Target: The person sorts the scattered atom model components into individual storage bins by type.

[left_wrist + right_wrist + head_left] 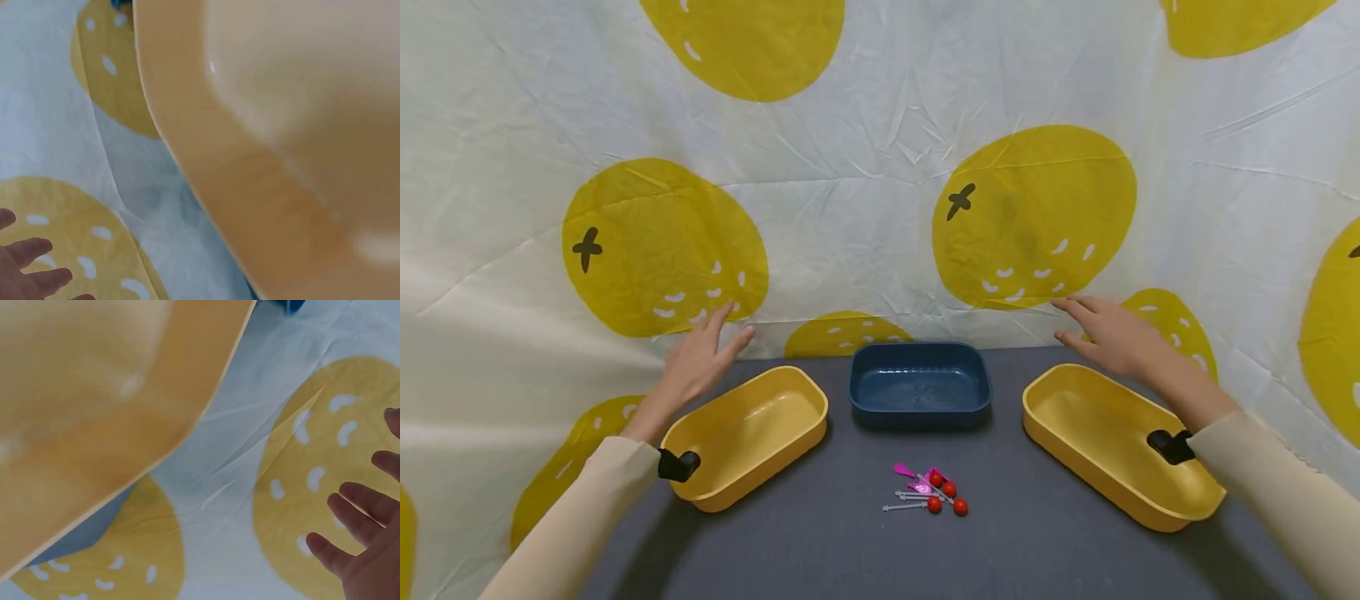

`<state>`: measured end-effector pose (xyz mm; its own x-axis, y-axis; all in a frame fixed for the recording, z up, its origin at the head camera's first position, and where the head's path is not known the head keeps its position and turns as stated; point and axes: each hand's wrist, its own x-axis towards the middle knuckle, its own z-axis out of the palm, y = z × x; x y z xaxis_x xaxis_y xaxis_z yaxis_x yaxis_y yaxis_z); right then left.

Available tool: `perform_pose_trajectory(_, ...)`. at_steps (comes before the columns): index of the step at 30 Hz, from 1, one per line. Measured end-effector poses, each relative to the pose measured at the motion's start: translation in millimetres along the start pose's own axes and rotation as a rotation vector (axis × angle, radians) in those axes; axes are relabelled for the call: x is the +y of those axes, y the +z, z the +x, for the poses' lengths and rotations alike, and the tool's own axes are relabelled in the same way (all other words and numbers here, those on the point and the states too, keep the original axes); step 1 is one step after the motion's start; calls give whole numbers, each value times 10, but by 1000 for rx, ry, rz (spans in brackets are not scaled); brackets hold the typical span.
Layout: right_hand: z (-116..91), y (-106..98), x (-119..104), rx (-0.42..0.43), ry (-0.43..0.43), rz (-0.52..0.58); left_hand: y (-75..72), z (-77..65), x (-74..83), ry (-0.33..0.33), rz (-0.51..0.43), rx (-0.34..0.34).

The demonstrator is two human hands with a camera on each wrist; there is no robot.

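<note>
My left hand (697, 358) hovers over the far left side of the left yellow bin (748, 454), fingers extended and holding nothing. Over the right yellow bin (1097, 450), near its back edge, my right hand (1112, 336) is held out with its fingers spread and nothing in them. Both bins look bare inside. Between them, in front of a dark blue bin (921, 421), lies a small pile: grey sticks (904, 507) with red balls (960, 507) and shiny pink pieces (904, 470). In the right wrist view, the right hand (369, 544) shows its fingers apart.
A grey tabletop (820, 542) carries the bins and the pile. Behind it hangs a white cloth (850, 233) with large yellow fruit prints. Black wrist straps (679, 465) sit over the bins' near parts.
</note>
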<state>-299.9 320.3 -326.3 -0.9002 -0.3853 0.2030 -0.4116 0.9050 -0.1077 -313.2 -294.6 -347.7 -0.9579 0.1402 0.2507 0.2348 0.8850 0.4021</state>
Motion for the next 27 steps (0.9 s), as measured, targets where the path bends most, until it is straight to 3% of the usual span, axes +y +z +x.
perform_pose_trajectory(10, -246, 86, -385, 45, -81, 86, 153, -244, 220, 52, -201, -1)
perform_pose_trajectory(17, -398, 275, -618, 58, -94, 133, 215, -437, 324, 34, -355, -30)
perform_pose_trajectory(21, -444, 382, -771, 56, -109, 173, 231, -567, 326, 22, -437, -42)
perform_pose_trajectory(27, -439, 563, -999, 50, -167, 208, 210, -750, 216, -11, -487, 6)
